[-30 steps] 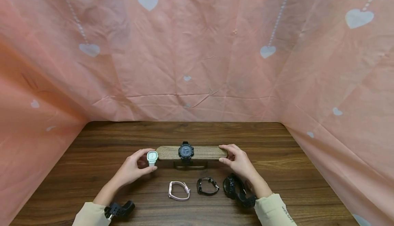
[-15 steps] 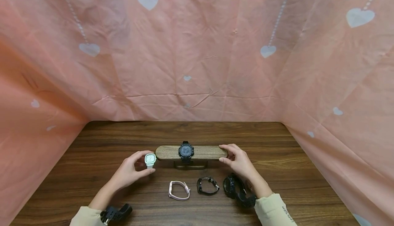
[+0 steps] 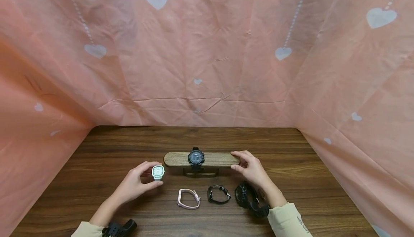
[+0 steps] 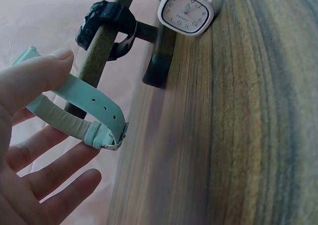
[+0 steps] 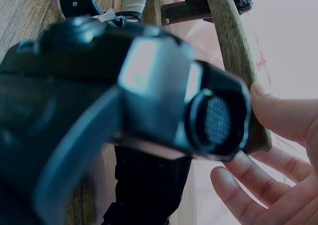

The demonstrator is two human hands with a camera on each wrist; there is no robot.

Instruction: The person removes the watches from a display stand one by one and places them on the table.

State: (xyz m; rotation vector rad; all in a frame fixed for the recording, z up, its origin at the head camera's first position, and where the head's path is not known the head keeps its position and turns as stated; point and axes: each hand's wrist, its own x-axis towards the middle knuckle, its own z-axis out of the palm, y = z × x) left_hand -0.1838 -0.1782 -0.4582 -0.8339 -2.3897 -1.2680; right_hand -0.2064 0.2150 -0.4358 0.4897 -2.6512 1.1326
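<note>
Left grip (image 3: 137, 181): mint watch (image 3: 157, 172) pinched between thumb and fingers, face up at the fingertips, strap buckled into a loop. Probably light; strap soft enough to flex, case smooth and maybe a bit slippery, glass fragile. Best held by case sides or strap root, buckle (image 4: 117, 143) left alone.

Right of and nearer than the left grip: pink watch (image 3: 179, 196), then black band watch (image 3: 210, 194), both on the tabletop (image 3: 129, 145). Bulky black watch (image 3: 240, 194) under the right wrist.

Farther, just beside the left grip: free rounded end of wooden bar (image 3: 216, 159); sports watch (image 3: 196, 157) strapped round it. Bar's other end is held by the right grip (image 3: 250, 167).

Most room judged left of the left grip. Far edge bounded by pink cloth (image 3: 207, 68).
</note>
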